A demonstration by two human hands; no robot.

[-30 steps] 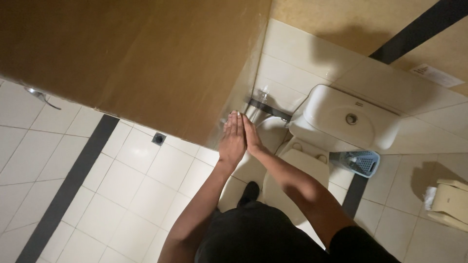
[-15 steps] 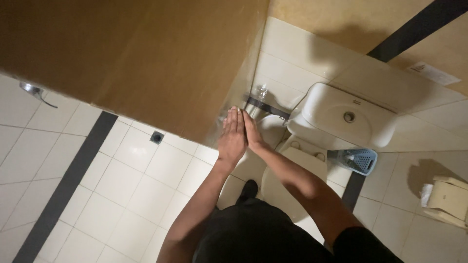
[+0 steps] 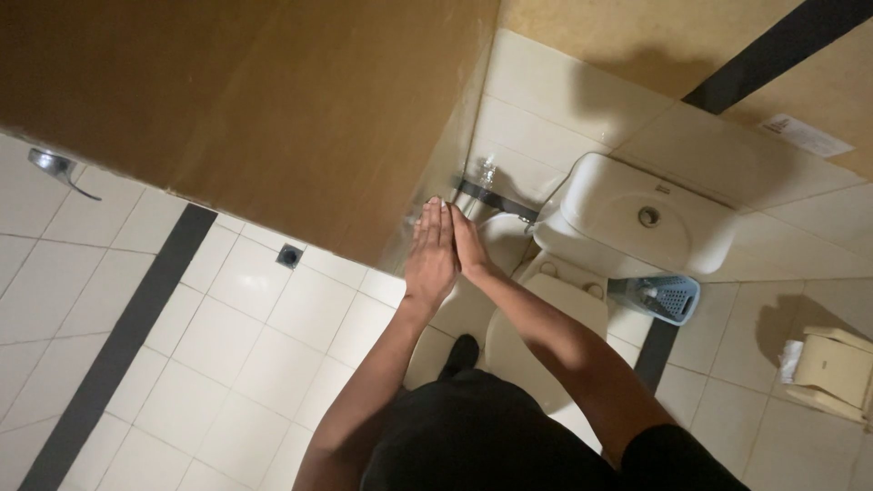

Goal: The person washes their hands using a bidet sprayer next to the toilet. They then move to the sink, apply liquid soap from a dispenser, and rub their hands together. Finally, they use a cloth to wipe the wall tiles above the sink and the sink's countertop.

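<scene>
Both hands are held out in front of the person with fingers straight and flat, grasping nothing. The left hand lies palm down with its back to the camera; the right hand is pressed along its inner edge, the two touching side by side. They hover over the near edge of the brown wooden partition panel and the white tiled floor, just beside a short chrome wall pipe.

To the right sits a white ceramic toilet with its lid closed and a white cistern with a round flush button. A small blue plastic basket stands beside the cistern. Farther right — well apart — is a cream paper dispenser. A small square floor drain sits left of the hands, and a chrome door handle lies at far left.
</scene>
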